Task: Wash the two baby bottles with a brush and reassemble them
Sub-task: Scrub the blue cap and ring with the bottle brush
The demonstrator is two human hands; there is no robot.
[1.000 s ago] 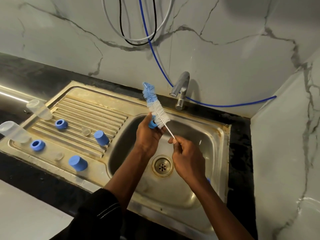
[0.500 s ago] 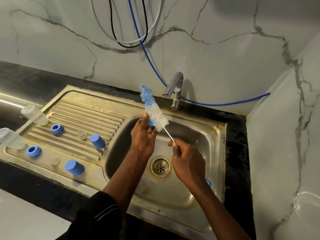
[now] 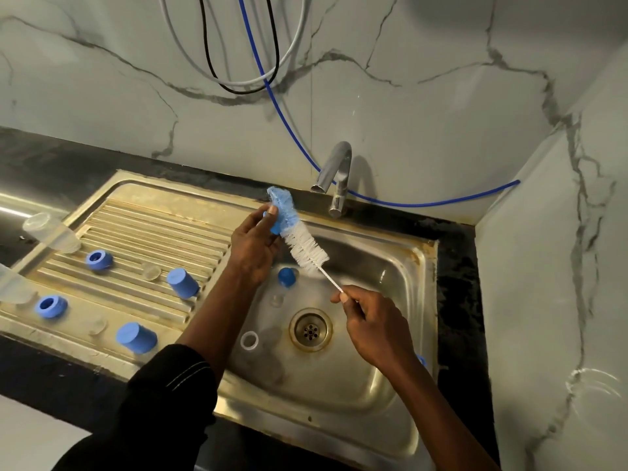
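Above the drain [image 3: 310, 329], the left hand [image 3: 253, 246] curls round a small blue piece [image 3: 274, 226], mostly hidden, held against the brush [image 3: 300, 237] bristles. The right hand [image 3: 373, 328] pinches the brush's thin white handle. Far left of the drain, a clear bottle [image 3: 51, 232] lies on the drainboard [image 3: 153, 226]; a second bottle [image 3: 13, 283] is cut off by the frame edge

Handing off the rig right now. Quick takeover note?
Left hand holds a small blue part against the brush; right hand pinches the brush's wire handle.
Drainboard: two clear bottles, two blue rings, two blue caps. Basin: another blue piece, white ring.
Done: bottles taken apart. Left: finish scrubbing, reassemble both.
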